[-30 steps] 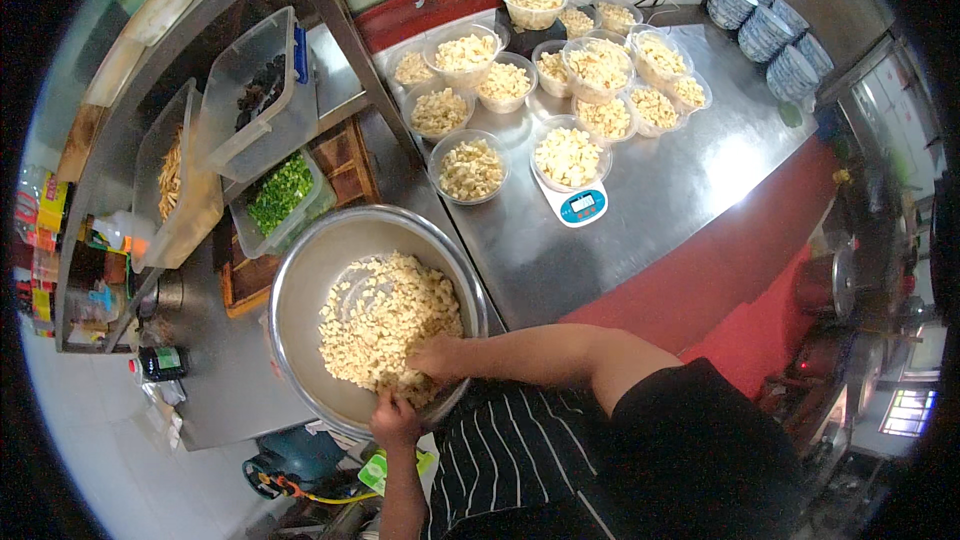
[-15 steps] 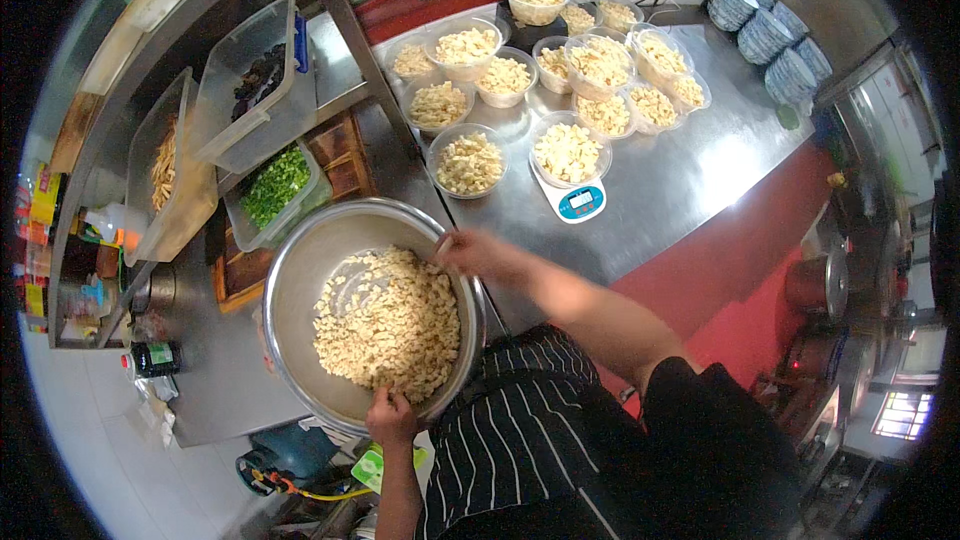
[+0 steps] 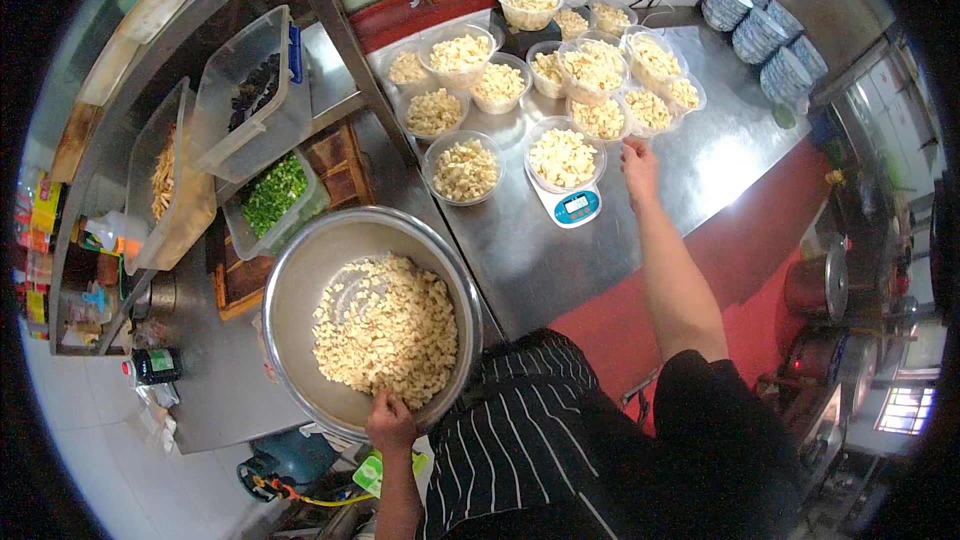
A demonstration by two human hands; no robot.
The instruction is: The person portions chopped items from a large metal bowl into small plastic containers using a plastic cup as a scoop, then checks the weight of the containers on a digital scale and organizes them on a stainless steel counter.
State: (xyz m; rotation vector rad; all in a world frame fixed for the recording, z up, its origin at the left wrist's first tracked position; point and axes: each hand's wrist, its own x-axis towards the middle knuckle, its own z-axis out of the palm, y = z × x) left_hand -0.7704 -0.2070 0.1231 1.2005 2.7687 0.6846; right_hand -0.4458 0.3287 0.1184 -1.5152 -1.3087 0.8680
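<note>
A large metal mixing bowl (image 3: pixel 290 315) sits on the counter at the left, with a heap of small pale, cube-like food pieces (image 3: pixel 390 330) inside. My left hand (image 3: pixel 391 422) is closed on its near rim, the fingertips showing inside the edge. Out over the steel counter, my right hand (image 3: pixel 640 172) has its fingers drawn together; whether a small piece is between them is hidden. Nearest to it on the left is a clear plastic bowl of the same pieces (image 3: pixel 563 157), resting on a white and blue digital kitchen scale (image 3: pixel 575 207). More filled bowls (image 3: pixel 648 108) stand just beyond its fingertips.
Several filled clear bowls (image 3: pixel 466 168) crowd the back of the counter, some stacked. Blue-and-white bowls (image 3: pixel 755 35) are piled at the far right. To the left stand a tub of chopped greens (image 3: pixel 272 195) and a bin of dark pieces (image 3: pixel 255 90). A gas cylinder (image 3: pixel 300 455) sits below.
My right hand has moved from the mixing bowl's right rim, rightward and away, to beside the bowl on the scale. My left hand stays at the near rim.
</note>
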